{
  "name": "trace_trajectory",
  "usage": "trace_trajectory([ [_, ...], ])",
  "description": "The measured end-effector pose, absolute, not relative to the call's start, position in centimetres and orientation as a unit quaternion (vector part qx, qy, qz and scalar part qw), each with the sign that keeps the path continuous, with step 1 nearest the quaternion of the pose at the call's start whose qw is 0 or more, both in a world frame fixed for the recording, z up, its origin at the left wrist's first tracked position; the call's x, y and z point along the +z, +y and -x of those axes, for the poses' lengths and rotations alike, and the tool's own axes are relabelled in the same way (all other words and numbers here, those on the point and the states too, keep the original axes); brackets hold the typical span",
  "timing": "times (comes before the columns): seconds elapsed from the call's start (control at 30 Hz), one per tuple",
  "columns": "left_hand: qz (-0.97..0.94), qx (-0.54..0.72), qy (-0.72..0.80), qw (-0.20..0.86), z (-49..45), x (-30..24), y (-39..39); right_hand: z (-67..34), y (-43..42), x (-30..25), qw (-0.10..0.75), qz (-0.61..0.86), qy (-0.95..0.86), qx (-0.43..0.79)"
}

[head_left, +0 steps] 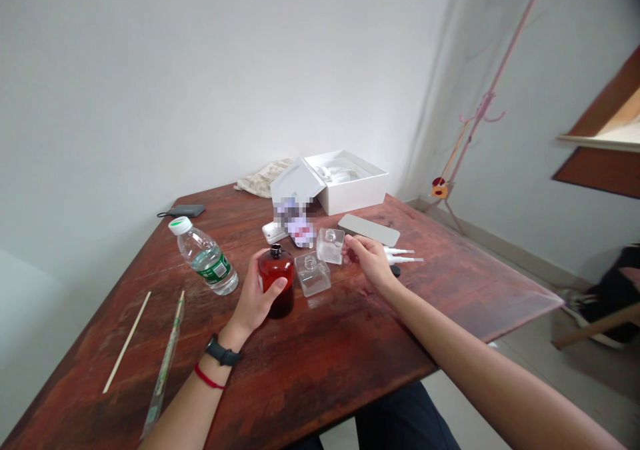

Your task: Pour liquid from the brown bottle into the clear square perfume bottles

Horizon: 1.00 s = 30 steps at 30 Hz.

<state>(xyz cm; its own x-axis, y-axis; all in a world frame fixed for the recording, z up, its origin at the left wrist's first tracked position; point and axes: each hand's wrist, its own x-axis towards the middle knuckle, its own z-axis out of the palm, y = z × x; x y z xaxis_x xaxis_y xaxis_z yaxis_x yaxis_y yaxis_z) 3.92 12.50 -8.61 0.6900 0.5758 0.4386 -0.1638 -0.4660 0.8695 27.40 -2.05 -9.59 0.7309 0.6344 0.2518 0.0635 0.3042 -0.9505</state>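
My left hand is wrapped round an amber bottle with an open black neck, standing upright on the wooden table. My right hand pinches a small square clear glass bottle, held just above the table. A second square glass bottle stands between the two, close to the amber one.
A plastic water bottle lies tilted at the left, with two thin sticks nearer the front left. Behind stand an open white box, a grey flat case, white pump nozzles, cloth. Coat stand at right.
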Motion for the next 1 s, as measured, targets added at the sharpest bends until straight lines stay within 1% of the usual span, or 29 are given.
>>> trace_trajectory([
  [0.27,-0.776,0.371,0.135,0.493,-4.0,-8.4,12.4,-27.2,-1.8,-9.9,0.758,0.528,-0.336,0.187],
  [0.5,-0.773,0.371,0.139,0.495,-4.0,-8.7,12.5,-27.6,-2.0,-9.9,0.741,0.535,-0.365,0.177],
  [1.0,-0.772,0.363,0.139,0.503,-3.9,-8.4,12.3,-25.9,-3.3,-9.5,0.666,0.571,-0.390,0.280],
])
